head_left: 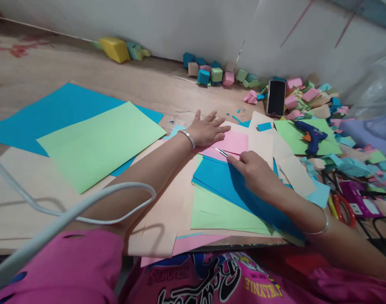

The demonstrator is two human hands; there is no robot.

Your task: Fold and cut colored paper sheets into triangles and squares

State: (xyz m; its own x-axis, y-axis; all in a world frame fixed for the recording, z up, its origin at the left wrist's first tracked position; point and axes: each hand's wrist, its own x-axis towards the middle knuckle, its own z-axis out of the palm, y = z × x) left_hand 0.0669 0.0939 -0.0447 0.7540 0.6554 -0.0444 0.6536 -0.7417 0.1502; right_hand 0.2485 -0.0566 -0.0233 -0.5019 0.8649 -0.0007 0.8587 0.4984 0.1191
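My left hand (208, 128) lies flat with fingers spread on a pink sheet of paper (235, 141), pressing it down on the table. My right hand (257, 171) is closed around a small craft knife (222, 152) whose blade tip touches the near edge of the pink sheet. Under my right hand lies a stack of blue paper (218, 177) over light green sheets (211, 211) and peach sheets (161, 219).
Large green (98, 143) and blue (37, 118) sheets lie at the left. A phone (276, 97), a blue glue gun (311, 137), red-handled scissors (343, 207) and heaps of paper scraps sit at the right. Folded paper cubes (211, 74) line the wall. A white cable (85, 207) crosses the near left.
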